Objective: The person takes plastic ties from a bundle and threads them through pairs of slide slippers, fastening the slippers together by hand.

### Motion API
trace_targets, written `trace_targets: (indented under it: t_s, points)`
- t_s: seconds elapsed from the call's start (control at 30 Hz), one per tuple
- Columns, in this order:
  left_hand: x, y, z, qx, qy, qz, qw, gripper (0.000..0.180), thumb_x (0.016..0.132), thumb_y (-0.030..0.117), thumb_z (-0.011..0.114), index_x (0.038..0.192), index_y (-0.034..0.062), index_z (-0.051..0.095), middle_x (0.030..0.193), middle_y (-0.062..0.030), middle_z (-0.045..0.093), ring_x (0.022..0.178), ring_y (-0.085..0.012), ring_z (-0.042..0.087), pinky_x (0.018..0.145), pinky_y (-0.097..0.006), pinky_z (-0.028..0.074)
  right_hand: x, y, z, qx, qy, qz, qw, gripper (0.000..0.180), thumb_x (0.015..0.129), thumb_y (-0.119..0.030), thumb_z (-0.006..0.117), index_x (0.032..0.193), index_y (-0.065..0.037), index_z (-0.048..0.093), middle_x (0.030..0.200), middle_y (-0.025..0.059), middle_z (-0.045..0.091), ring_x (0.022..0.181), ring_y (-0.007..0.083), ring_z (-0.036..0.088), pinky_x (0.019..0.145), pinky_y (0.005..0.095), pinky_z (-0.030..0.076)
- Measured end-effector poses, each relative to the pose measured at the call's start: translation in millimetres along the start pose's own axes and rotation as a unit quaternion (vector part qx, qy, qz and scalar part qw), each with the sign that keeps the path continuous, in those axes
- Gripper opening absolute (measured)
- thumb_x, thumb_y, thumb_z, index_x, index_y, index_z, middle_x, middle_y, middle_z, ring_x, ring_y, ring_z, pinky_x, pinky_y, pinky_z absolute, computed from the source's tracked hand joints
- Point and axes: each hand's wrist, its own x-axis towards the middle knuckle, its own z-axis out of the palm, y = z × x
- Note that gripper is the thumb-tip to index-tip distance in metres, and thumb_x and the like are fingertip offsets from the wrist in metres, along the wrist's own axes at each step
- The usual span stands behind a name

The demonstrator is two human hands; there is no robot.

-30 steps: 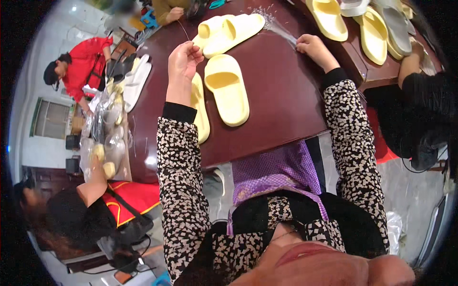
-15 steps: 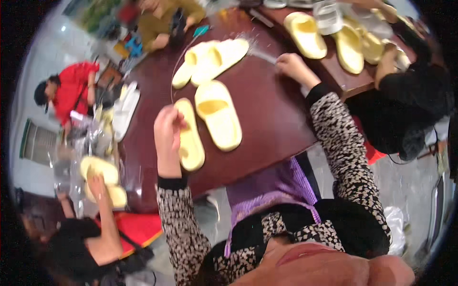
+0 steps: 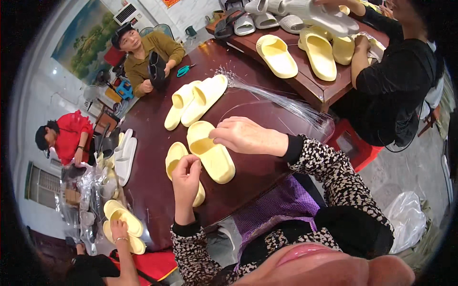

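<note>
A pair of pale yellow slippers lies before me on the dark red-brown table (image 3: 253, 176). My left hand (image 3: 186, 176) is pinched closed above the left slipper (image 3: 175, 155), covering its middle. Over the strap edge of the right slipper (image 3: 217, 164), my right hand (image 3: 245, 137) is closed too, thumb and fingers together. Whatever the fingertips hold is too thin or hidden to make out. Farther back rests a second yellow pair (image 3: 202, 100), one slipper overlapping the other. To its right lies a bundle of thin clear strands (image 3: 286, 104). A faint single strand curves near my right hand.
Teal scissors (image 3: 183, 70) lie at the far edge, near a person holding a dark shoe (image 3: 156, 69). On the adjoining table at right are yellow and grey slippers (image 3: 276, 56) beside a person in black. At left, another person's hand (image 3: 119, 230) touches yellow slippers near clear plastic bags (image 3: 88, 190).
My right hand has come from the far right of the table to beside my left hand, over the slippers. The view has shifted, showing more of the room's far side.
</note>
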Motion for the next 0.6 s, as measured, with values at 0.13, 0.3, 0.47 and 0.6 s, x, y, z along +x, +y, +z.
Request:
trace_targets:
  t_s: [0.13, 0.3, 0.47, 0.6]
  points:
    - [-19.7, 15.5, -11.0, 0.133, 0.010, 0.038, 0.990, 0.005, 0.086, 0.002, 0.054, 0.088, -0.0015, 0.058, 0.071, -0.0015, 0.054, 0.064, -0.0064, 0.052, 0.058, -0.021, 0.042, -7.9, -1.6, 3.3, -0.005, -0.034, -0.012, 0.999, 0.014, 0.078, -0.012, 0.061, 0.089, -0.003, 0.060, 0.076, 0.0103, 0.060, 0.075, 0.0269, 0.060, 0.068, 0.0373, 0.049]
    - [-43.6, 19.6, -24.5, 0.231, 0.043, 0.064, 0.970, 0.005, 0.085, 0.000, 0.054, 0.088, -0.0018, 0.057, 0.073, -0.0062, 0.056, 0.066, -0.0099, 0.055, 0.060, -0.024, 0.044, -12.5, -20.9, -4.8, 0.048, -0.061, 0.003, 0.997, 0.010, 0.076, -0.010, 0.061, 0.084, -0.003, 0.059, 0.074, 0.0105, 0.060, 0.072, 0.0277, 0.060, 0.067, 0.0374, 0.049]
    - [-74.1, 6.1, -38.8, 0.325, 0.049, 0.117, 0.937, 0.006, 0.083, -0.002, 0.054, 0.088, -0.0027, 0.057, 0.076, -0.0124, 0.058, 0.067, -0.0191, 0.058, 0.061, -0.028, 0.046, -13.0, -37.6, 18.0, 0.128, -0.068, -0.044, 0.988, 0.007, 0.072, -0.008, 0.059, 0.073, -0.001, 0.058, 0.064, 0.0137, 0.058, 0.062, 0.0317, 0.059, 0.056, 0.0395, 0.048]
    - [-91.8, -21.2, -48.8, 0.332, 0.062, 0.093, 0.937, 0.006, 0.082, -0.002, 0.055, 0.087, -0.0033, 0.056, 0.076, -0.0154, 0.057, 0.068, -0.0259, 0.058, 0.062, -0.030, 0.046, -25.0, -46.2, 38.2, 0.086, -0.126, -0.011, 0.988, 0.006, 0.072, -0.006, 0.061, 0.076, -0.002, 0.058, 0.066, 0.0124, 0.058, 0.064, 0.0308, 0.059, 0.060, 0.0395, 0.048]
